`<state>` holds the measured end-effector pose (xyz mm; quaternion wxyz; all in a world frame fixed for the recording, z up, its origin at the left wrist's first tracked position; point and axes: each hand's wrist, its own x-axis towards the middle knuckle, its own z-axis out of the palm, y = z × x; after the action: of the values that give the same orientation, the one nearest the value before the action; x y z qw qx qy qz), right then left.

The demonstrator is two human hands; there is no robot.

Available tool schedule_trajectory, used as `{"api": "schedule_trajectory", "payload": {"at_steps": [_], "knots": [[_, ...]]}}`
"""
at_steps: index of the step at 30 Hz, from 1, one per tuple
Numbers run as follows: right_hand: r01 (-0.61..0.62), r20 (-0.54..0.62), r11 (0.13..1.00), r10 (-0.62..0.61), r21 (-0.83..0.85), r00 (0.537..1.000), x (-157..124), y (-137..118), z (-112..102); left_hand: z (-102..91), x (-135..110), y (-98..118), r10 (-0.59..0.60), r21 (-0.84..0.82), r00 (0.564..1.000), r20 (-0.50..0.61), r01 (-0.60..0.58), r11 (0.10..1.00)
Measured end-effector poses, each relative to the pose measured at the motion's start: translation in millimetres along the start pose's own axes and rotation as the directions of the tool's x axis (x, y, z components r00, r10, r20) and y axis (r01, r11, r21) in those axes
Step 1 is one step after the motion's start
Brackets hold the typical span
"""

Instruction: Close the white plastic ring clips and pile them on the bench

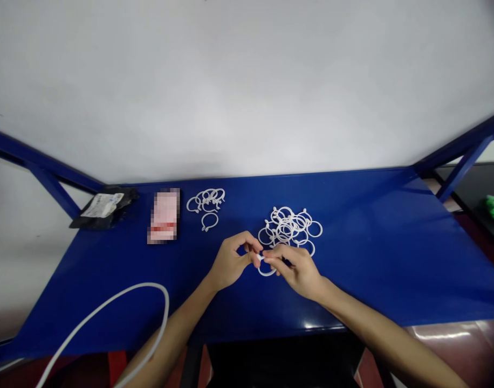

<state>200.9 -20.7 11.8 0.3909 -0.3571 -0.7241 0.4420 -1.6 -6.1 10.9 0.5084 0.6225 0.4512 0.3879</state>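
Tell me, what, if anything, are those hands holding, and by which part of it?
A white ring, pinched at its far edge by the left hand and right hand.

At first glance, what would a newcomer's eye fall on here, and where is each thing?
Probably the left hand and right hand, meeting near the front of the blue table over a small white ring. Just beyond them lies a tangled heap of white rings. Farther left are a smaller ring cluster and a pixelated pink item.
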Motion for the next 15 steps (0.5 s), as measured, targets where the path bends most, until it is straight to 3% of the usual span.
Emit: {"api": "schedule_trajectory", "payload": {"at_steps": [3, 5, 7, 9, 12, 15], "knots": [[0.061, -0.012, 0.990, -0.063, -0.126, 0.998, 4.5, 0.7, -1.3, -3.7, 3.2, -1.6, 0.051, 0.166, 0.999, -0.001, -0.050, 0.985], [0.093, -0.066, 0.959, -0.114, -0.268, 0.991, 9.4, 3.9, -6.6, -11.7, 6.7, -4.3, 0.140, 0.402, 0.989, -0.045, -0.111, 0.909], [0.094, -0.141, 0.898, -0.169, -0.431, 0.975, 14.5, 9.2, -16.3, -24.2, 9.9, -7.2, 0.241, 0.669, 0.962, -0.125, -0.098, 0.737], [0.052, -0.211, 0.823, -0.205, -0.565, 0.956, 18.4, 15.9, -28.2, -38.7, 11.6, -9.3, 0.287, 0.848, 0.930, -0.230, 0.047, 0.527], [-0.013, -0.261, 0.732, -0.226, -0.681, 0.938, 21.0, 26.5, -42.6, -55.8, 11.3, -11.4, 0.232, 0.927, 0.917, -0.325, 0.261, 0.268], [-0.055, -0.292, 0.703, -0.222, -0.709, 0.930, 21.5, 32.7, -47.7, -60.7, 10.2, -14.0, 0.135, 0.950, 0.946, -0.295, 0.275, 0.148]]}}
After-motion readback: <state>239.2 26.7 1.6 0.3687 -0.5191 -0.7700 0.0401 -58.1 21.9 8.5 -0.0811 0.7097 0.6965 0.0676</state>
